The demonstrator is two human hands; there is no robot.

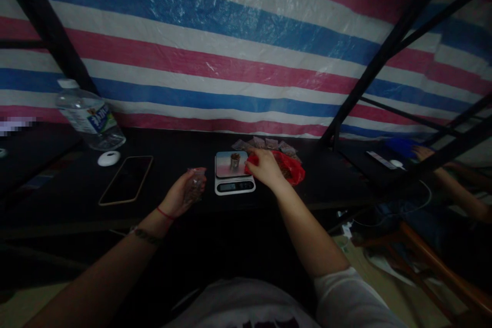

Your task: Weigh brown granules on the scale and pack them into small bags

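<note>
My left hand (182, 192) is closed around a clear plastic zip bag (196, 183), left of a white digital kitchen scale (235, 186). On the scale's plate stands a small cup (234, 162) filled with brownish bits. My right hand (265, 166) is at the right edge of the scale, thumb and fingers apart and pointing toward the cup, with nothing visible between them. Partly under that hand lies an open red plastic bag (296, 170) with brown contents. Behind it lie several small filled clear bags (271, 143).
On the dark table (165, 143) at the left are a phone (126, 179), a white rounded device (108, 158) and a large clear bottle (92, 118). A striped plastic sheet (215, 61) hangs behind. Dark metal posts (355, 89) frame the table. Another person's arm (449, 179) shows at the right.
</note>
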